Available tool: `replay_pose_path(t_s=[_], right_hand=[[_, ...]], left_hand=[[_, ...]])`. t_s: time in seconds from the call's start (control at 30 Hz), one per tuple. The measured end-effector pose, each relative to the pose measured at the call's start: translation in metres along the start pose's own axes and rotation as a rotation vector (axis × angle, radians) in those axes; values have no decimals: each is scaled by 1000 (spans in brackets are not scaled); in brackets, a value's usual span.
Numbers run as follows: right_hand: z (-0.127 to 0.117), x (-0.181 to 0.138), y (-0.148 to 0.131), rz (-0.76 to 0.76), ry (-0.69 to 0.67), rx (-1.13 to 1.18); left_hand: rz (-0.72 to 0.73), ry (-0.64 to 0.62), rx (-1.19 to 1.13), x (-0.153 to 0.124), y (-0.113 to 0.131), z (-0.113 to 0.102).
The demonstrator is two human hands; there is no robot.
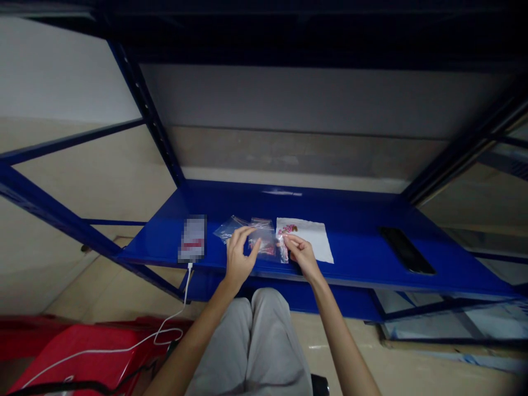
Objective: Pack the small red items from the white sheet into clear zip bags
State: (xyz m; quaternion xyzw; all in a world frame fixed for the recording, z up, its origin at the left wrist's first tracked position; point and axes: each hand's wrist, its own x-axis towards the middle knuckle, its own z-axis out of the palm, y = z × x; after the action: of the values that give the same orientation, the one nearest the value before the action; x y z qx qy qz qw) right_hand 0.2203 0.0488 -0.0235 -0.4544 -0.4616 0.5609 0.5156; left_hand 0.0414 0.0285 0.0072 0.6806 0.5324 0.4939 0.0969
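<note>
My right hand [302, 255] pinches a narrow clear plastic packet [284, 252] with pinkish bits in it, held upright over the shelf's front part. My left hand [240, 257] has its thumb and fingers apart, with nothing visible between them. Beside its thumb lies a clear plastic bag [268, 246] with small red and pink pieces inside. Another clear bag [225, 226] lies flat behind the left fingers, partly covered by them. A white sheet [315, 236] rests under and behind the right hand. Small pink and brown pieces [289, 228] are heaped on its left part.
Everything lies on a blue metal shelf [355, 220] between blue uprights. A phone with a blurred screen [192, 237] sits at the left on a white cable [165, 324]. A dark phone [406, 250] is at the right. Below left stands a red plastic stool [78, 352].
</note>
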Motion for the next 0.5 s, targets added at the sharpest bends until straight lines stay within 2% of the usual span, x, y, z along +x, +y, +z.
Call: replay_pose_path(t_s=[0.1, 0.17, 0.27, 0.37, 0.5], right_hand=[[2, 4, 9, -7, -19, 58], [3, 5, 12, -10, -10, 91], [3, 4, 13, 3, -54, 119], [2, 4, 13, 17, -112, 126], [3, 6, 17, 1, -48, 68]], left_hand=[[139, -176, 92, 2, -2, 13], [171, -256, 116, 2, -7, 25], [124, -280, 93, 3, -20, 41], [81, -272, 76, 4, -30, 47], [35, -168, 72, 3, -28, 46]])
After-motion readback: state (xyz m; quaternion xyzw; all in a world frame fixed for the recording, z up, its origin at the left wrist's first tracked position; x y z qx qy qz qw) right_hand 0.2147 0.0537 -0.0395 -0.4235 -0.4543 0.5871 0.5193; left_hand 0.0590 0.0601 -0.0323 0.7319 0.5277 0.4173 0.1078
